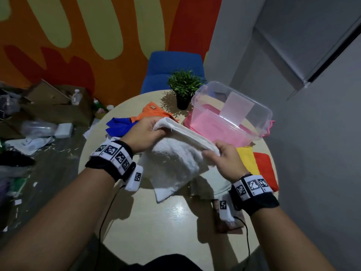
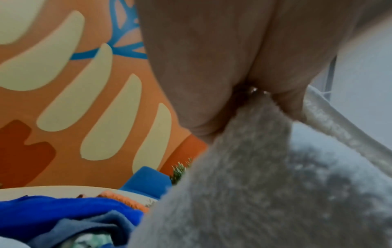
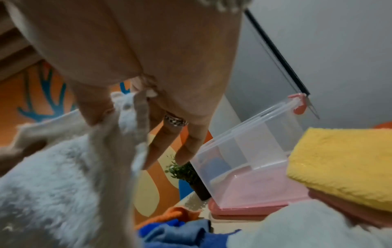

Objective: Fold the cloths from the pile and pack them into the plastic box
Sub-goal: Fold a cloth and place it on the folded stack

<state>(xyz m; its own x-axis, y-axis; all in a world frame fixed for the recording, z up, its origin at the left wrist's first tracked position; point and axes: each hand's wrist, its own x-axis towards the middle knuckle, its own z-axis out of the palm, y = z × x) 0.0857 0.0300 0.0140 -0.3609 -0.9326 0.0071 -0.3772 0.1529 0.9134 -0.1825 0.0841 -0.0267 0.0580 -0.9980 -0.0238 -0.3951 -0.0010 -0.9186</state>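
Your left hand (image 1: 145,134) has a closed grip on the far corner of the white cloth (image 1: 175,165), fingers curled round the folded edge. Your right hand (image 1: 224,159) pinches the near end of that same edge between thumb and forefinger; ring and little fingers (image 3: 167,142) stick out straight, off the cloth. The cloth hangs above the bench (image 1: 156,222). The box (image 1: 232,112) sits just beyond, open.

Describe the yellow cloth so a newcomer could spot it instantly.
On the round table, look right of the clear plastic box. The yellow cloth lies folded by the right hand, beside a red cloth; it is the only yellow one.
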